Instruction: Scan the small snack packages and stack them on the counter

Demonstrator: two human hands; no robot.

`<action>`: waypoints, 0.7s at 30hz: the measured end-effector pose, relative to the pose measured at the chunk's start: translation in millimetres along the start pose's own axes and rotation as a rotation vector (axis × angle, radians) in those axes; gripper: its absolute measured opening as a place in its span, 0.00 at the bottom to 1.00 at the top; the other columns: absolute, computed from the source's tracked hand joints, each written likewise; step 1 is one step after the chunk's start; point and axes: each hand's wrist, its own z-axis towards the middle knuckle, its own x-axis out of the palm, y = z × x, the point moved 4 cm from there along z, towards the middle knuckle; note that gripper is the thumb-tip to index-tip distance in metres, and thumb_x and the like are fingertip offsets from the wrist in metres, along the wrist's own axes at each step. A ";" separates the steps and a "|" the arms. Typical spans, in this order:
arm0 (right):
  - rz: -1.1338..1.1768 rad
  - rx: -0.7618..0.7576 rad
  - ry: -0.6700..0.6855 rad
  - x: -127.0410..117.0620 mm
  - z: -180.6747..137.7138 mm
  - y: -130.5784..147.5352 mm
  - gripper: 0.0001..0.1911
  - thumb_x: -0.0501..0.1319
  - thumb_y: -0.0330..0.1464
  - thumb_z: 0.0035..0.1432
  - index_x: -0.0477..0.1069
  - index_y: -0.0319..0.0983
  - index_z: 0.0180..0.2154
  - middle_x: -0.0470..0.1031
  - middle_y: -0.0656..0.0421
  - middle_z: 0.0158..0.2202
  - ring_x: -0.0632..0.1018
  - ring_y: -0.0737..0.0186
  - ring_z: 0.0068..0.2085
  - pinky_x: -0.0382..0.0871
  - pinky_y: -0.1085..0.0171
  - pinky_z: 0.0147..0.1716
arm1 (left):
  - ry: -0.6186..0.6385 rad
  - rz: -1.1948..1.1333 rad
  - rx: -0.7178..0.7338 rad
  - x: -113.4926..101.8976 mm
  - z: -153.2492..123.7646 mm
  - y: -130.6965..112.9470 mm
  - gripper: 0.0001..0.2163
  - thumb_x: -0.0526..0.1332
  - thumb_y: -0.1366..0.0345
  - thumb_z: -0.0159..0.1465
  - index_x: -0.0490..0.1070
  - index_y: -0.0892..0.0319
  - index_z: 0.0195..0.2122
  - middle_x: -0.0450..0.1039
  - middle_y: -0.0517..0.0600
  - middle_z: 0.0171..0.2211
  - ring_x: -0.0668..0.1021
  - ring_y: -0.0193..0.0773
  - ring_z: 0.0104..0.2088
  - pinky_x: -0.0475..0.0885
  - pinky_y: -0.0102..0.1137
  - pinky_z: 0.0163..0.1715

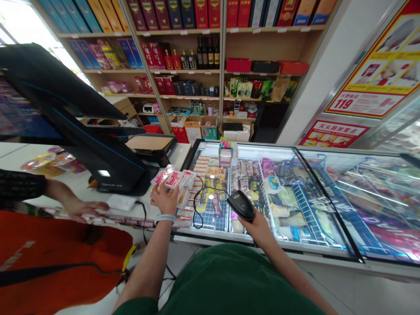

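Note:
My left hand (165, 201), with a pale band on the wrist, has its fingers curled on a clear plastic food pack with a red-and-white label (173, 179). More such packs lie against it in a small pile at the counter's right end; how many is hard to make out. A black handheld barcode scanner (241, 204) sits in my right hand (259, 227), held above the glass of the freezer. Its black cable (196, 205) loops across the glass toward the packs. My right fingers are partly hidden under the scanner.
At left rises a black checkout monitor (108, 144). A co-worker's hand (82, 208) rests on the counter near a small white device (122, 202). The glass-topped chest freezer (305, 151) runs right, full of frozen packs. Shelves (183, 31) with boxes and bottles stand behind.

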 end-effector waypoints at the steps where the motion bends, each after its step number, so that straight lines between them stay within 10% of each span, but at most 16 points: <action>1: 0.000 -0.001 -0.001 -0.3 0.2 0.2 0.19 0.62 0.37 0.49 0.73 0.38 0.44 0.80 0.53 0.39 0.79 0.49 0.42 0.72 0.54 0.43 | 0.004 0.002 -0.001 -0.6 -0.4 -0.8 0.27 0.62 0.51 0.56 0.66 0.58 0.55 0.60 0.61 0.56 0.63 0.58 0.56 0.58 0.53 0.52; 21: 0.041 -0.010 -0.020 -4.0 -1.8 4.4 0.19 0.62 0.36 0.49 0.73 0.39 0.45 0.81 0.55 0.40 0.79 0.50 0.42 0.73 0.54 0.43 | -0.010 -0.040 0.017 -8.9 4.1 -22.6 0.34 0.64 0.52 0.55 0.58 0.58 0.61 0.57 0.62 0.59 0.60 0.58 0.60 0.53 0.53 0.56</action>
